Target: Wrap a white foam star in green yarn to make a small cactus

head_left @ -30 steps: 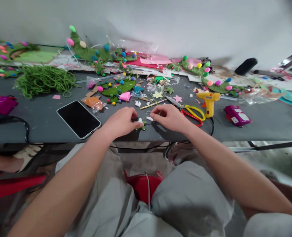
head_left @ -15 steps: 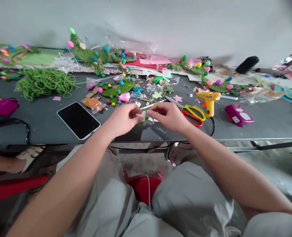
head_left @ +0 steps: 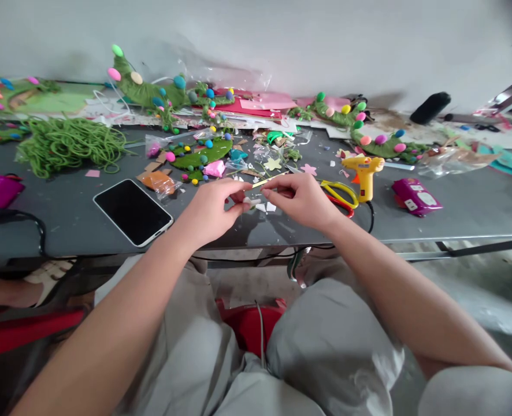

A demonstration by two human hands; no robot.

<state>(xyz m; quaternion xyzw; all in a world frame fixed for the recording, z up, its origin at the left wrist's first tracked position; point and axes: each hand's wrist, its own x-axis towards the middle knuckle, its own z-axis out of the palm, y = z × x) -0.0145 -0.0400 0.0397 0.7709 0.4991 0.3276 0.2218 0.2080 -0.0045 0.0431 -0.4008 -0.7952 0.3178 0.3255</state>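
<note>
My left hand point(head_left: 210, 211) and my right hand point(head_left: 301, 200) meet just above the near edge of the grey table point(head_left: 65, 222). Both pinch one small white and green craft piece point(head_left: 251, 202) between their fingertips. The fingers of both hands are curled in. Small white scraps point(head_left: 267, 207) lie on the table just beyond the piece. A thin yellow stick point(head_left: 264, 182) lies behind my fingers. The scissors with yellow and red handles point(head_left: 340, 193) rest right of my right hand.
A black phone point(head_left: 132, 211) lies left of my hands. A yellow glue gun point(head_left: 363, 173) stands at the right, a magenta box point(head_left: 414, 196) beyond it. Green cord point(head_left: 71, 144), pompom-covered green shapes point(head_left: 199, 156) and coloured paper crowd the back. A red stool point(head_left: 249, 326) shows between my knees.
Both hands have lifted the small piece off the table and brought it a little farther from me. The view has shifted slightly.
</note>
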